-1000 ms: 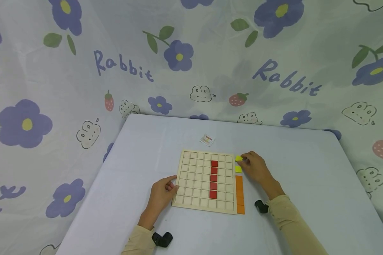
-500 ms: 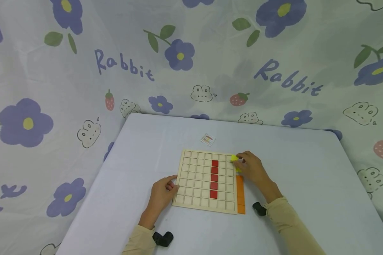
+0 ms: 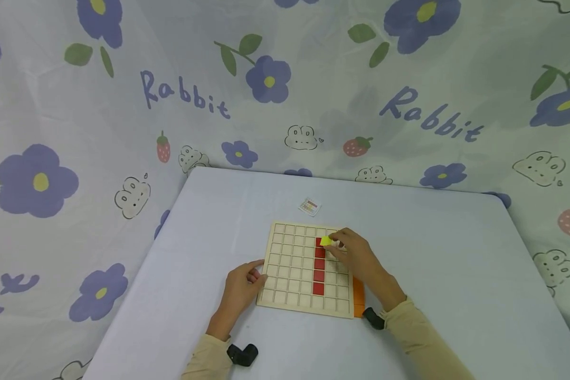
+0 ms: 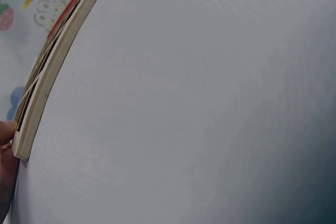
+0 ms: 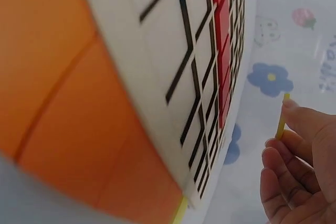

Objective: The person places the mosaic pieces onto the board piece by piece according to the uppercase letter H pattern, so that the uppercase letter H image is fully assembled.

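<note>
A square wooden grid board (image 3: pixel 286 287) lies on the white table. One column of it holds several red tiles (image 3: pixel 319 264). My left hand (image 3: pixel 239 285) grips the board's left edge, thumb near the rim. Between thumb and fingertips, my right hand (image 3: pixel 360 256) pinches a thin yellow square tile (image 3: pixel 325 240). That tile is tilted above the board and overlaps the top red tile in the head view. In the right wrist view the yellow tile stands edge-on, raised over the grid.
Orange tiles (image 3: pixel 359 299) lie in a row along the board's right side, partly hidden by the right arm. Beyond them another yellow tile (image 5: pixel 180 211) shows at the board's edge. A small printed card (image 3: pixel 310 207) lies behind the board. A patterned curtain (image 3: pixel 332 105) hangs behind the table.
My right hand has picked up a yellow tile from beside the board and carried it left over the grid, near the top red tile. My left hand stays at the board's edge.
</note>
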A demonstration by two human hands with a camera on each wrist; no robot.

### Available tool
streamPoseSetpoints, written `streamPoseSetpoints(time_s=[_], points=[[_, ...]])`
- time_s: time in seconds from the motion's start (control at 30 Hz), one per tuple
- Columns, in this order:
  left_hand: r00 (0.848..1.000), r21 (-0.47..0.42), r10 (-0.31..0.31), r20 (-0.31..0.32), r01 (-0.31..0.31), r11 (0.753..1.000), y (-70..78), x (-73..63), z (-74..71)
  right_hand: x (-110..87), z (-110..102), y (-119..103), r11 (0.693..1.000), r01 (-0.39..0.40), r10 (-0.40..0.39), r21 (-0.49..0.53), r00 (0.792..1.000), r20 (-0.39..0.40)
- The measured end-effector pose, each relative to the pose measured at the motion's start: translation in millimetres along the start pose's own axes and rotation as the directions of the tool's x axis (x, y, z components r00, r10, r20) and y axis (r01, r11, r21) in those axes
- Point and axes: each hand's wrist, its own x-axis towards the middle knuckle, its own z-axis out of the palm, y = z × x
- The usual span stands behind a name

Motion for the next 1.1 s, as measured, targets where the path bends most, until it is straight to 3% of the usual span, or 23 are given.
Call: streamPoseSetpoints(time_s=[0.23,0.5,0.73,0.93,1.1], points=[[1.0,-0.005,-0.001,0.003,0.001,1.0,-0.7,0.3,0.6,-1.4,17.5,-8.8,0.995,0.093,-0.094,0.021,0.996,0.008],[1.0,-0.011,-0.007,-0.001,0.007,1.0,-0.9,1.1,0.2,-2.3,32.8,-16.0,0.995,0.091,-0.09,-0.026,0.995,0.053],[1.0,-0.004,0.001,0.0,-0.001,1.0,-1.7,0.7,1.0,-4.3,43.1,-11.8,0.987,0.139,-0.133,-0.076,0.988,0.077],[0.999,0.001,0.027,-0.02,-0.027,1.0,-2.7,0.1,2.3,-5.4,45.1,-11.6,0.983,0.162,-0.155,-0.084,0.985,0.083],[1.0,-0.006,0.012,-0.014,-0.012,1.0,-3.1,0.9,2.9,-6.1,44.1,-14.7,0.982,0.164,-0.153,-0.098,0.982,0.11]])
